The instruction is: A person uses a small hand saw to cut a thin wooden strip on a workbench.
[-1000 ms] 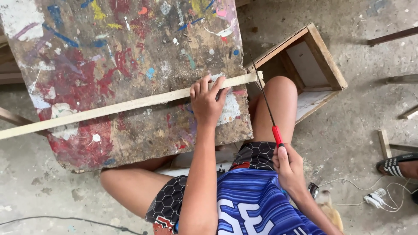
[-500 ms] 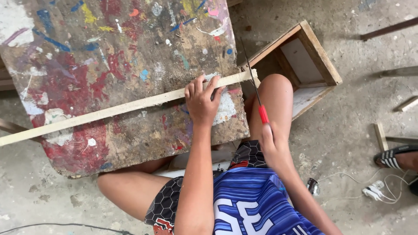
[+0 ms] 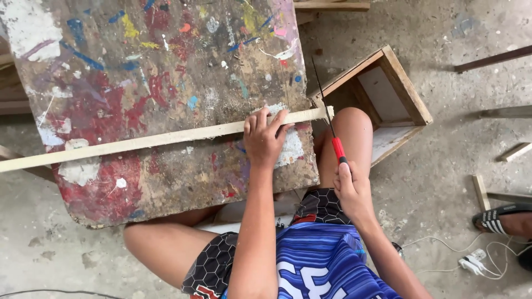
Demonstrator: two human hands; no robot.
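A long pale wooden strip (image 3: 166, 141) is pinned flat on the paint-splashed worktop (image 3: 155, 83) by the left hand (image 3: 265, 138), whose fingers are spread and pressed down on the strip rather than wrapped round it. The right hand (image 3: 352, 191) is clamped around the red handle of a thin-bladed saw (image 3: 328, 119), index finger laid along the handle. The blade is set across the strip just beyond the left hand's fingertips, at the end that overhangs the worktop's edge.

The blade is judged to be close to the left fingers; a jump out of the cut could carry it onto them. Directly under the blade a bare knee (image 3: 352, 124) is raised, so a stroke that breaks through suddenly could reach it. The strip is held by hand pressure alone, and it could be twisted or slid by a binding blade. The thin blade could also be bent if pushed hard.

Beyond the right hand an open wooden box (image 3: 404, 83) stands near the cut, limiting room on that side. Behind the right hand, cables and a small white charger (image 3: 471, 260) lie on the concrete floor (image 3: 443, 166), beside another person's sandalled foot (image 3: 501, 218). To the far side of the left hand the strip runs freely past the worktop.
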